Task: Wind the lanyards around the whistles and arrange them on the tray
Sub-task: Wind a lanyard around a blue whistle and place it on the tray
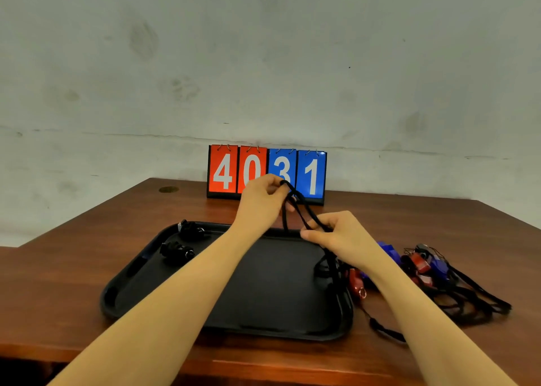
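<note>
A black tray (140,271) lies on the wooden table. Two black whistles wrapped in their lanyards sit in its far left corner, one (191,230) behind the other (175,251). My left hand (263,201) pinches the top of a black lanyard (304,210) above the tray's far edge. My right hand (342,236) grips the same lanyard lower down. The cord runs down to a black whistle (323,270) hanging by the tray's right side.
A pile of red and blue whistles (421,264) with tangled black lanyards (468,300) lies right of the tray. A red whistle (355,283) sits by the tray's right rim. A scoreboard (266,172) reading 4031 stands against the wall.
</note>
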